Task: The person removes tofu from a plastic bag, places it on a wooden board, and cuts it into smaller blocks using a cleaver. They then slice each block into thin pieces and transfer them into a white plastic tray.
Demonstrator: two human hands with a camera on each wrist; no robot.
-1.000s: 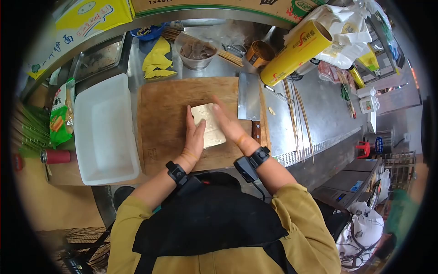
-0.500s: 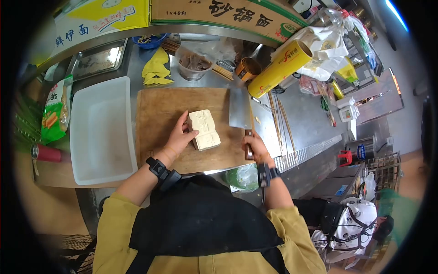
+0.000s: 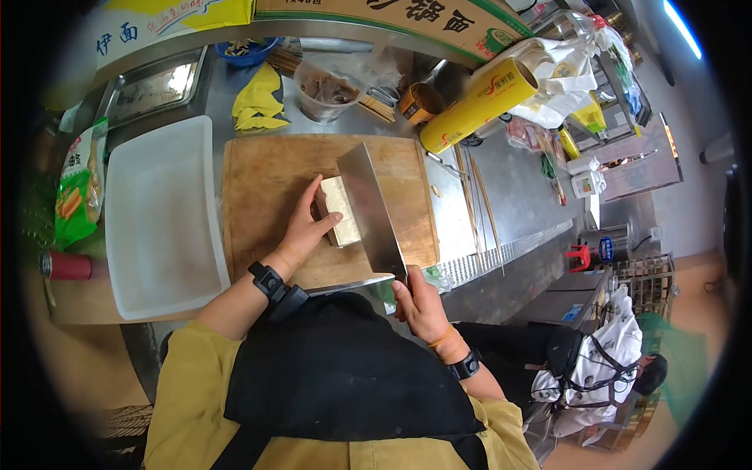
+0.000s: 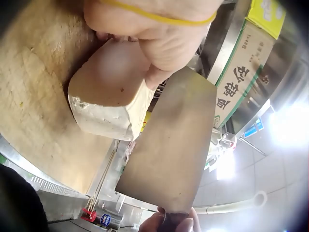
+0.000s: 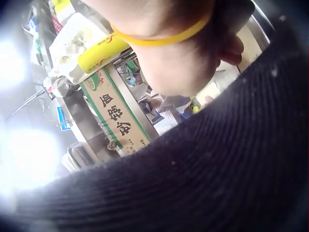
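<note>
A white block of tofu (image 3: 342, 219) rests on the wooden cutting board (image 3: 266, 168). My left hand (image 3: 301, 227) holds its left side, thumb on the top face and fingers along the side; the left wrist view shows the block (image 4: 108, 92) whole beneath that hand. In my right hand (image 3: 423, 305) is the handle of a cleaver (image 3: 374, 207). Its broad blade is raised over the block and covers the block's right part in the head view. The left wrist view shows the blade (image 4: 169, 140) close above the tofu's top face. The dark sleeve hides much of the right wrist view.
Left of the board stands a white plastic tub (image 3: 160, 227). Behind it are a yellow cloth (image 3: 258, 98) and a clear bowl (image 3: 325, 98) of dark food. A yellow cling-film roll (image 3: 478, 106) and skewers (image 3: 478, 204) lie to the right. Another person (image 3: 603, 376) is at lower right.
My right hand has left the tofu, grasped the cleaver from the board's right side and brought it up over the block. The left hand has stayed at the tofu's left side.
</note>
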